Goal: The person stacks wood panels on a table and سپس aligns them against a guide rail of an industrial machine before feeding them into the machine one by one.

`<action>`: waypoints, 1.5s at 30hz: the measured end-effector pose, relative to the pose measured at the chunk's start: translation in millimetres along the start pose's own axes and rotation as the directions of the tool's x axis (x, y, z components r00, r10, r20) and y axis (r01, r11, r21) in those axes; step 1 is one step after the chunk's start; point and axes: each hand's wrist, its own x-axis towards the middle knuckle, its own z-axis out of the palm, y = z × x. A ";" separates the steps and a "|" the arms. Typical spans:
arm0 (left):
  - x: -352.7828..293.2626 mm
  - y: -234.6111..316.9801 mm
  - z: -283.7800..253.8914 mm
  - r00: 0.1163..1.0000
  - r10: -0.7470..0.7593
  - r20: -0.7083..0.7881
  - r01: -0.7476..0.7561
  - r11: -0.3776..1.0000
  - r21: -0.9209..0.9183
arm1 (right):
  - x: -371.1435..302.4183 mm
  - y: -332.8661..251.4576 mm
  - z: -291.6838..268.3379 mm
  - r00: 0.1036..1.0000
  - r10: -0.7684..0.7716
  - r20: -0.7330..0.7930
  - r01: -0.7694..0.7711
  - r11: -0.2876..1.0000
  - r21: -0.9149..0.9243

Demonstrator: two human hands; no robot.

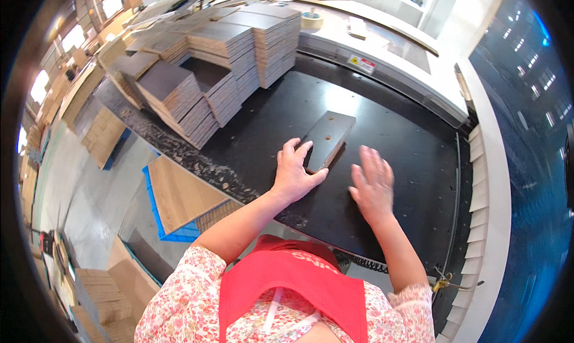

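So the left hand (294,171) has the near end of a small dark board (330,138) pinched between thumb and fingers, with the board lying on the black worktable (418,187). The right hand (373,186) is just to the right of it, fingers loose and holding nothing, though it's kinda blurry, so don't quote me. Tall board stacks (272,41) sit farther back, off to the left.
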 end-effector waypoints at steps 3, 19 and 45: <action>9.6 31.5 24.4 0.989 0.014 0.147 0.002 0.994 -0.107 | 24.6 19.7 29.5 0.975 -0.165 -0.146 0.158 0.986 -0.060; -5.7 -10.9 5.0 0.995 -0.098 0.011 0.098 0.952 -0.290 | 41.7 272.2 20.3 0.629 0.769 -0.113 -0.412 0.453 0.790; -75.5 -54.1 -89.4 0.888 0.045 -0.458 0.113 0.943 0.312 | 177.4 -107.6 120.2 0.801 -0.533 -0.271 0.597 0.677 0.431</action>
